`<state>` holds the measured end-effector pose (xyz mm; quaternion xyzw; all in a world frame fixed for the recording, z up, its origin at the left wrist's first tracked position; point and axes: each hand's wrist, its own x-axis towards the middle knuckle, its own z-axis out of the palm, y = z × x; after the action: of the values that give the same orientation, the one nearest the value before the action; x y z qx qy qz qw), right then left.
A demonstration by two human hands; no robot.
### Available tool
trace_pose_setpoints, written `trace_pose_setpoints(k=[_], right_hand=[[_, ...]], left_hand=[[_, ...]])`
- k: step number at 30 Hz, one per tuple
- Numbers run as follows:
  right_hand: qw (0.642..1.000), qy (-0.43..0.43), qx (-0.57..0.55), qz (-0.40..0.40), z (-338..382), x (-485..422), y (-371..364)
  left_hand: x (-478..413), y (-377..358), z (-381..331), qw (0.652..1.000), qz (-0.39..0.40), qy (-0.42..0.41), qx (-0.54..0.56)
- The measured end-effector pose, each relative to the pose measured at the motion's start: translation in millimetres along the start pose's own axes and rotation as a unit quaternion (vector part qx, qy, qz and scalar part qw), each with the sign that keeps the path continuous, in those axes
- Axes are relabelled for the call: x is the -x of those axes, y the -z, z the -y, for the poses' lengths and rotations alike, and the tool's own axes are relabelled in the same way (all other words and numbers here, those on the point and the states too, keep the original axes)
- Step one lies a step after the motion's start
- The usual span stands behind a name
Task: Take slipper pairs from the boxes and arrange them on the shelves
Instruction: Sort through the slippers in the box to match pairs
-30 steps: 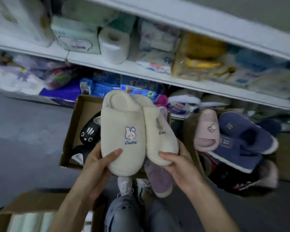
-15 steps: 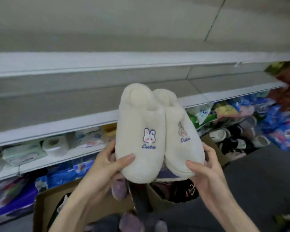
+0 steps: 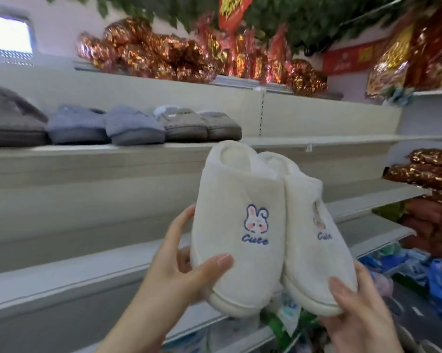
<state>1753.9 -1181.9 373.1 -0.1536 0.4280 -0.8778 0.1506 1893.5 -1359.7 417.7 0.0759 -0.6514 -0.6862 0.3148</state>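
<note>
Inspector: Position of cream slippers (image 3: 253, 225)?
Clerk: Held up side by side, toes down, before the white shelf (image 3: 342, 141) that carries a row of grey slippers (image 3: 128, 126).
Inspector: Grip?
Clerk: The left hand (image 3: 179, 273) clasps the left slipper's toe, thumb on top. The right hand (image 3: 355, 317) clasps the other toe likewise

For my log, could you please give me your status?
Both gripping: left hand, right hand on cream slipper pair. Pair unplaced. Free shelf right of grey slippers.
</note>
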Motion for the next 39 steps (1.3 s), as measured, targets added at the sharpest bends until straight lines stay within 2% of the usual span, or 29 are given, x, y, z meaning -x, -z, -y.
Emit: trace_pose_setpoints(k=[7, 11, 14, 20, 23, 24, 25, 27, 28, 29, 31, 33, 36, 39], right_hand=[[0.996, 0.041, -0.022, 0.08, 91.2, -155.7, 32.8], [0.991, 0.039, -0.015, 0.126, 124.5, -231.8, 30.5], [0.99, -0.005, -0.014, 0.143, 138.1, -290.4, 19.3], [0.977, -0.119, -0.035, 0.174, 138.6, -384.4, -3.3], [0.972, -0.116, 0.045, 0.198, 129.9, -405.9, -1.4], [0.965, -0.095, 0.116, 0.213, 126.9, -410.6, 1.2], [0.952, -0.053, 0.21, 0.217, 124.8, -415.2, 4.9], [0.896, 0.08, 0.389, 0.199, 125.5, -421.6, 10.6], [0.866, 0.133, 0.434, 0.21, 125.9, -423.6, 13.3], [0.842, 0.164, 0.456, 0.239, 126.2, -423.5, 14.4], [0.799, 0.191, 0.49, 0.292, 123.2, -424.5, 14.8], [0.755, 0.231, 0.533, 0.305, 117.7, -427.4, 12.4], [0.737, 0.261, 0.548, 0.297, 119.5, -433.0, 7.6], [0.725, 0.252, 0.561, 0.31, 128.7, -443.0, 4.1]], left_hand=[[-113.2, -114.8, -13.7, 0.997, -0.003, -0.06, -0.042], [-178.8, -156.5, -17.7, 0.998, -0.047, -0.037, 0.03], [-232.5, -169.7, -21.8, 0.995, -0.07, -0.014, 0.066], [-325.8, -170.4, -11.0, 0.992, -0.103, 0.027, 0.062], [-344.0, -169.8, -7.2, 0.991, -0.121, 0.049, -0.031], [-345.9, -168.1, -6.3, 0.983, -0.132, 0.057, -0.113], [-345.6, -166.4, -6.5, 0.959, -0.145, 0.065, -0.234], [-344.4, -158.2, -7.6, 0.853, -0.165, 0.045, -0.493], [-344.1, -154.5, -8.6, 0.812, -0.161, 0.011, -0.561], [-343.7, -151.4, -10.4, 0.8, -0.147, -0.02, -0.581], [-343.7, -145.3, -11.7, 0.808, -0.091, -0.055, -0.579], [-343.9, -141.3, -10.2, 0.8, -0.023, -0.081, -0.595], [-348.5, -135.5, -8.7, 0.785, -0.005, -0.106, -0.611], [-356.8, -132.2, -14.6, 0.756, -0.003, -0.086, -0.649]])
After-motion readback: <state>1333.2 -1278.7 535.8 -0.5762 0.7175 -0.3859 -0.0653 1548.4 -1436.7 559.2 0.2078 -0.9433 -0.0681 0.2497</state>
